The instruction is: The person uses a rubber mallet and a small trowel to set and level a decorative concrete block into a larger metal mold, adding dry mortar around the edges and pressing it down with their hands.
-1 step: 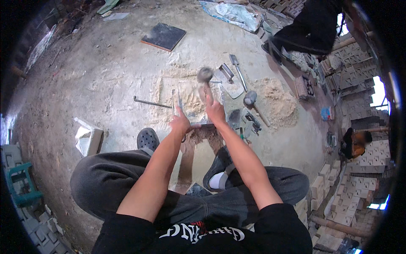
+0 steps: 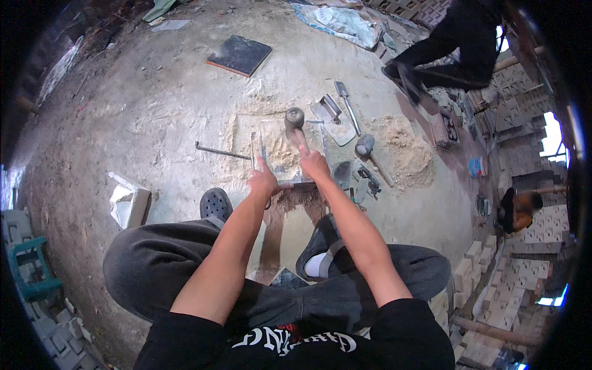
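My right hand (image 2: 315, 166) is closed round the handle of a rubber mallet (image 2: 295, 117). The mallet's round head is over pale sandy material inside a rectangular metal frame (image 2: 298, 184). My left hand (image 2: 263, 181) grips the frame's near left corner, its index finger stretched along the side bar. Sandy material (image 2: 277, 140) fills part of the frame and lies around it. Just right of the frame lie a second mallet (image 2: 365, 145), a plastering trowel (image 2: 333, 117) and a long flat metal tool (image 2: 347, 102). Left of it rests a thin metal rod (image 2: 222, 150).
A heap of sandy material (image 2: 404, 151) lies to the right. A dark square board (image 2: 239, 54) is farther off, and a pale block (image 2: 131, 203) sits at left. Someone in dark trousers (image 2: 441, 65) is at the far right; another person (image 2: 521, 209) is lower right. Blocks (image 2: 521, 287) are stacked there.
The mallet head has shifted slightly down and left and is less blurred. The legs of the person at far right have moved. My left hand stays in place.
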The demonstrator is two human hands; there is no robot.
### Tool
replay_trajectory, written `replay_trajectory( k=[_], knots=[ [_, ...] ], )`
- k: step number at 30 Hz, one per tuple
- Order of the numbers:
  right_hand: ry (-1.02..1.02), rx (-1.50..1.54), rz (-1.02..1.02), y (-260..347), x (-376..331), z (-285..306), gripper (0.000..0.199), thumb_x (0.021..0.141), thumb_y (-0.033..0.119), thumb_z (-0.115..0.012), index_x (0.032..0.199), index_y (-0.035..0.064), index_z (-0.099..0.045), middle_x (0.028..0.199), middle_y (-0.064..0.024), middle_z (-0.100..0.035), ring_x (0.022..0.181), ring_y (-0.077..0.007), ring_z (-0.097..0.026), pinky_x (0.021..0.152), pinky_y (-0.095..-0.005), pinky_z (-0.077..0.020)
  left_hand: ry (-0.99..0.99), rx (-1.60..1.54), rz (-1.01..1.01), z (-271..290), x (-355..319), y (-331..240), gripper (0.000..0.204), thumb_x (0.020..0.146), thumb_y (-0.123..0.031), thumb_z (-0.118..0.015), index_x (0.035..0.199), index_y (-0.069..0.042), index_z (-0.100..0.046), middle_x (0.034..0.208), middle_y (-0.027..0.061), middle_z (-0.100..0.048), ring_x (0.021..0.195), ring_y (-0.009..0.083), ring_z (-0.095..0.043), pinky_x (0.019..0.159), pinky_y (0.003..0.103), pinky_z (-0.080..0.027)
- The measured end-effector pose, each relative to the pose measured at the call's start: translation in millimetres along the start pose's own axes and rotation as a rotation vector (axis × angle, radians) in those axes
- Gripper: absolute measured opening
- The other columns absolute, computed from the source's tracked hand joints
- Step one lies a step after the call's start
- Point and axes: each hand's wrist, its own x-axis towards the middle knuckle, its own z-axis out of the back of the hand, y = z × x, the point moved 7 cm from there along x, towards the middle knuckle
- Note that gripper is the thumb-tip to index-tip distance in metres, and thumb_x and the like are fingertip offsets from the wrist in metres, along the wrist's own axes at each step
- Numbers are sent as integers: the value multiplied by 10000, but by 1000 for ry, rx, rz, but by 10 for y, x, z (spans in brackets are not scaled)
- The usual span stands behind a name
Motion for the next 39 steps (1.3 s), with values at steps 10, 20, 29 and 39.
replay_trajectory(
  k=[10, 20, 29, 39],
  knots=[
    [82, -22, 42, -89, -189, -236, 603, 1006, 530, -437, 900, -13, -678, 841, -352, -645, 906, -520, -636, 772, -575, -494, -4, -127, -31, -35, -18, -83, 1643, 518, -734, -852, 1531, -38, 238, 1541, 360, -282, 1406, 479, -369, 1126, 585, -312],
    [102, -33, 100, 196, -434, -29, 575, 1010, 504, -463, 935, -14, -700, 871, -317, -660, 916, -478, -656, 766, -516, -503, 7, -51, -84, -173, 451, 318, 1642, 559, -552, -940, 1494, -46, 312, 1487, 338, -388, 1327, 467, -476, 1099, 510, -409],
    [119, -29, 102, 381, -715, -203, 682, 1000, 569, -419, 920, -49, -696, 879, -330, -666, 951, -493, -642, 789, -514, -508, 108, -4, -193, -375, 765, 504, 1668, 550, -533, -947, 1434, 12, 359, 1493, 376, -351, 1385, 448, -409, 1169, 478, -301],
    [139, -20, -35, 104, -553, -326, 746, 976, 626, -410, 919, -53, -712, 905, -342, -673, 947, -505, -651, 825, -544, -503, 143, -119, -358, -493, 580, 214, 1671, 557, -599, -923, 1405, 108, 332, 1494, 383, -336, 1411, 469, -347, 1195, 433, -249]
  ],
)
